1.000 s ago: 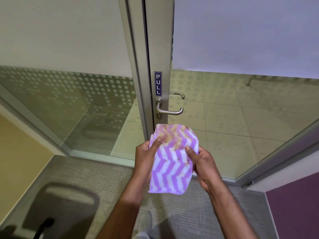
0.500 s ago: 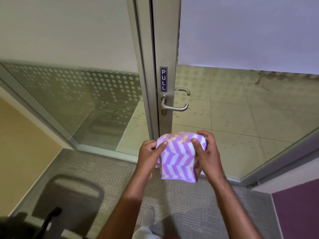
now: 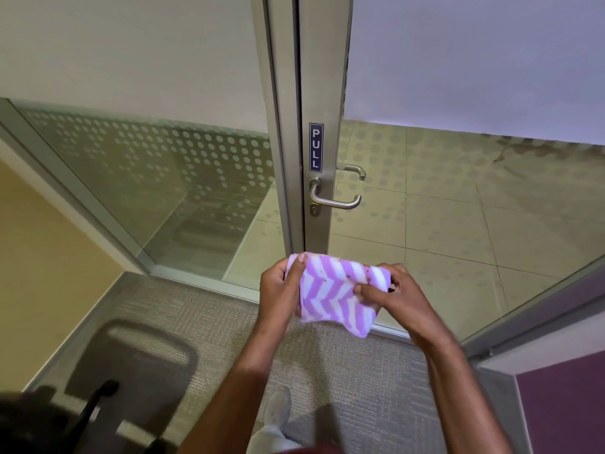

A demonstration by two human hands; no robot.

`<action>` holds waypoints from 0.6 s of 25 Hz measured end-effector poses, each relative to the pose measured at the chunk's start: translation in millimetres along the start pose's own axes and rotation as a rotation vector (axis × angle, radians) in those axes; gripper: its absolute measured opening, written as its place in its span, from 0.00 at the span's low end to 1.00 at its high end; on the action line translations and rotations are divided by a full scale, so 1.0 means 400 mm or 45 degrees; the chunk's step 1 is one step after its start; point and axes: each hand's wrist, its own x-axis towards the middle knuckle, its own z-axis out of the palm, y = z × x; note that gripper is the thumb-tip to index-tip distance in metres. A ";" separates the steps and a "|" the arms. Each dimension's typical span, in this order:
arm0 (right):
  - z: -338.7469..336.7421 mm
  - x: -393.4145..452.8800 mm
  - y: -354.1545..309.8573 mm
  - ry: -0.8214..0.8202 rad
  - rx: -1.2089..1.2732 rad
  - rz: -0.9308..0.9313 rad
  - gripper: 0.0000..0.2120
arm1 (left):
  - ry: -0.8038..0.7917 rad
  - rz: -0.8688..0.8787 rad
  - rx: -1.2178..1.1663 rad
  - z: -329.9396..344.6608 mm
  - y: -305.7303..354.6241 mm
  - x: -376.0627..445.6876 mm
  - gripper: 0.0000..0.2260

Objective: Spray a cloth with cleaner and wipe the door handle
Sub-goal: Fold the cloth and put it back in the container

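A purple and white zigzag cloth point(image 3: 330, 294), folded and lightly stained, is held between both hands in front of the door. My left hand point(image 3: 281, 286) grips its left edge with the thumb on top. My right hand point(image 3: 393, 296) pinches its right side, thumb pressed across the front. The metal lever door handle point(image 3: 337, 200) sits on the grey door frame above the cloth, below a blue PULL sign point(image 3: 316, 147). A second handle point(image 3: 355, 170) shows through the glass on the far side. No spray bottle is visible.
Glass panels with dotted frosting flank the door frame point(image 3: 284, 126). A dark office chair point(image 3: 131, 371) stands at the lower left on grey carpet. A purple wall point(image 3: 563, 404) is at the lower right. My shoe point(image 3: 276, 406) is on the carpet below.
The cloth has been folded smaller and turned wider than tall. Both hands with the cloth sit lower relative to the handle as the view shifted.
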 end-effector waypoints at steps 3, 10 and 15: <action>0.038 -0.005 0.013 -0.092 0.319 0.062 0.14 | 0.025 -0.092 -0.052 0.003 -0.012 -0.006 0.15; 0.150 0.006 0.029 0.137 0.423 0.200 0.21 | -0.159 -0.083 -0.097 -0.085 -0.033 -0.054 0.17; 0.247 -0.004 0.011 0.096 0.411 0.192 0.23 | 0.092 -0.030 -0.047 -0.180 -0.032 -0.101 0.18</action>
